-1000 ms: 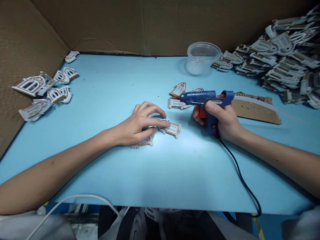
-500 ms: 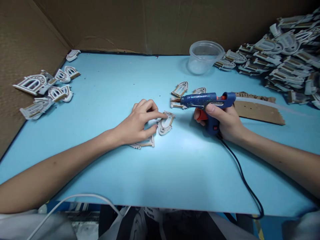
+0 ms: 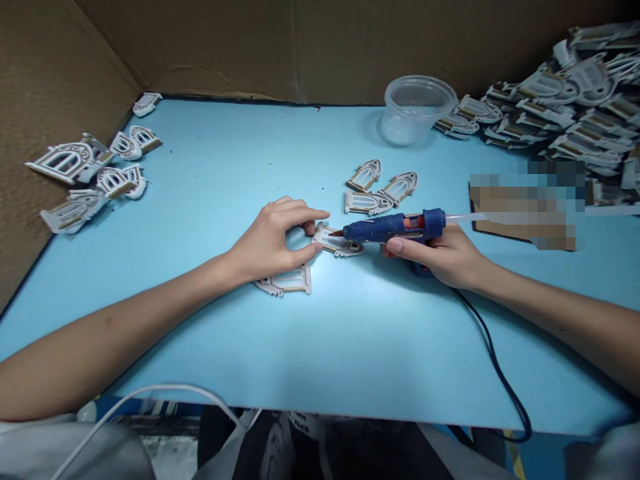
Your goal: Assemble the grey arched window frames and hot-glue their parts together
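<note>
My right hand (image 3: 445, 257) is wrapped round a blue hot glue gun (image 3: 383, 229), with a clear glue stick projecting from its back. The gun's nozzle points left, right over a small white arched window frame (image 3: 346, 250) lying on the table; whether the tip touches it I cannot tell. Thumb and fingers of my left hand (image 3: 275, 237) steady the frame's flat left end. A second arched frame (image 3: 290, 280) lies just below that hand, partly covered by it. Beyond the gun, a group of three similar frames (image 3: 367, 202) rests on the blue tabletop.
A clear plastic tub (image 3: 419, 107) stands at the back, beside a large heap of window frames (image 3: 570, 100). A smaller cluster (image 3: 75, 163) lies at far left. Cardboard walls (image 3: 225, 53) border the table. A cardboard piece (image 3: 520, 217) and the gun's black cable (image 3: 493, 350) are at right.
The glue gun has moved left and down, bringing its nozzle over the frame. That frame has been turned so its pointed end faces right. My left thumb and fingers have shifted to its flat end.
</note>
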A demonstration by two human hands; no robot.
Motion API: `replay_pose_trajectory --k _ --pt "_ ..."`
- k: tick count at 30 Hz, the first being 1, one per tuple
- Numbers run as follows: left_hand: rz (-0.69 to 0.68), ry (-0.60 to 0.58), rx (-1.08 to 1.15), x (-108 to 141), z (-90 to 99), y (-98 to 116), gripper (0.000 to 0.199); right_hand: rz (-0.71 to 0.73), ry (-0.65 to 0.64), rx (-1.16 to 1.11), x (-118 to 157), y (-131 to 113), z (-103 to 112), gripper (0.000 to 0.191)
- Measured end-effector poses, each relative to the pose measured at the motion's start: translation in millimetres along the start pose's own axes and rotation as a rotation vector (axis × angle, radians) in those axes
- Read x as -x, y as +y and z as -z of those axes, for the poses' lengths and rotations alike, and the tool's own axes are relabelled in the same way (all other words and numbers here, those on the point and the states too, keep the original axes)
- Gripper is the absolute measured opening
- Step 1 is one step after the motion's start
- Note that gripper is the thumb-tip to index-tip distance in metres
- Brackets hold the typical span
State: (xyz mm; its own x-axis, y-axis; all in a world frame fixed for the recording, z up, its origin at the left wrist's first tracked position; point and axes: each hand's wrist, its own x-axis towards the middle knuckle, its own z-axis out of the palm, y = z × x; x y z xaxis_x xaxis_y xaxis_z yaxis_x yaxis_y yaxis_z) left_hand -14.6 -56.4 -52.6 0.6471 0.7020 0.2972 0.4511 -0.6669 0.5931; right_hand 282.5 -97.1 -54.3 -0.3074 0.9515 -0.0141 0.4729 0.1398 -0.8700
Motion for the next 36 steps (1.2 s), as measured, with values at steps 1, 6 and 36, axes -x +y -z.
replay_pose_trajectory --k 1,6,36 --pt "0.002 -0.003 -0.008 -0.3 0.2 0.0 0.034 0.013 -0.001 0.029 -0.3 -1.3 -0.8 0.046" --pt "0.005 -0.038 -0.039 -1.4 1.6 1.2 0.031 0.001 -0.023 0.074 -4.2 -8.9 -6.0 0.046" --pt "0.026 -0.068 -0.04 -0.5 1.3 0.7 0.033 -0.038 -0.074 0.174 -6.2 -20.5 -4.9 0.052"
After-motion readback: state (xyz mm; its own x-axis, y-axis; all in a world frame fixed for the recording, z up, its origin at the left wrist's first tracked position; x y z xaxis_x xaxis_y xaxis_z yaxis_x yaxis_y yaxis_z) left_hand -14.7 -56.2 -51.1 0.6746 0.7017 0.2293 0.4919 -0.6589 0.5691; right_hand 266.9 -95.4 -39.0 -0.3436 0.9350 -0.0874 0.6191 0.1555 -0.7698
